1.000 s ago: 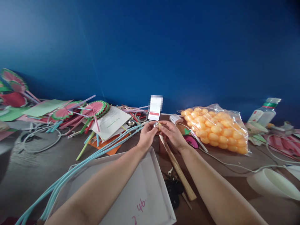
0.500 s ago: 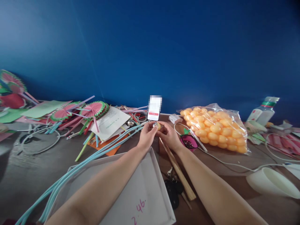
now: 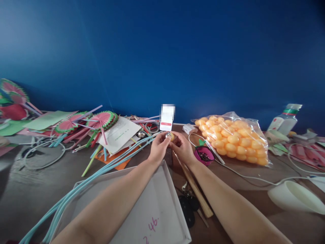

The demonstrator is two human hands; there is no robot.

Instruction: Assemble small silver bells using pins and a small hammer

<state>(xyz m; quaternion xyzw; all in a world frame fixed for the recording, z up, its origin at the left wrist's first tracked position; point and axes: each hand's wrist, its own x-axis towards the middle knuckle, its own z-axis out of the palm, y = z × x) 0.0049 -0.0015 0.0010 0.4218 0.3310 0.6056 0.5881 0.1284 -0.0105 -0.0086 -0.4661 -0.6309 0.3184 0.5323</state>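
My left hand [image 3: 159,147] is closed around a small shiny silver ball [image 3: 168,135], its thumb on the near side. My right hand [image 3: 183,146] meets it, with fingertips pinched on a small yellow rounded piece [image 3: 172,137] right beside the silver ball. Whether the two pieces are joined cannot be made out, since the fingers cover most of both. Just behind the hands a phone [image 3: 166,123] stands upright with a lit screen. Below my right wrist lie thin wooden sticks [image 3: 194,186]. A similar silver ball [image 3: 141,134] rests on the table to the left.
A white box lid [image 3: 152,196] lies under my left forearm, with pale blue tubes [image 3: 101,169] across its edge. Paper fans [image 3: 103,120] and papers are at left. To the right are a purple container [image 3: 203,156], a bag of orange balls [image 3: 235,139], a bottle [image 3: 285,118] and a white cup [image 3: 291,196].
Both hands stay together around the small pieces with barely any motion. The view has shifted only slightly.
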